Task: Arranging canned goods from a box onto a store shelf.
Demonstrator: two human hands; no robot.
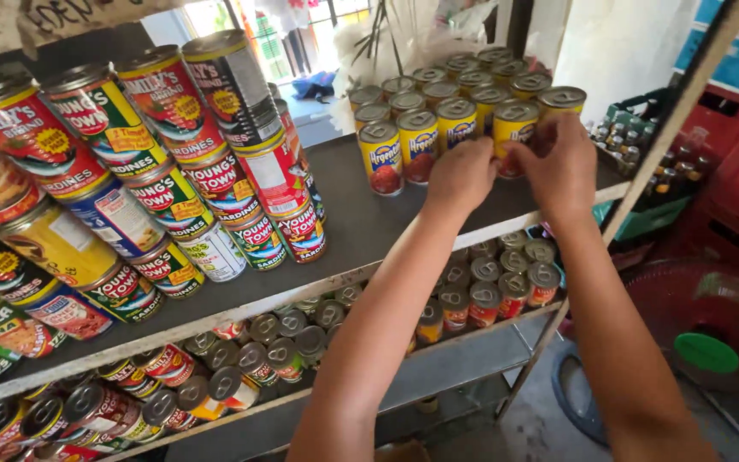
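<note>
Both hands were at the front row of yellow cans (pixel 459 128) on the far right of the grey shelf (pixel 352 222). The left hand (pixel 462 175) and right hand (pixel 563 167) together clasped one yellow can (pixel 513 128), which stood upright in that row. Judged step: aligning the row. Squaring this can against its neighbours would need a steady, level push.

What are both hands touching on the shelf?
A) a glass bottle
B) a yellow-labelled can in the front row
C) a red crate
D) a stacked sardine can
B: the left hand and right hand meet on a yellow-labelled can in the front row.
</note>
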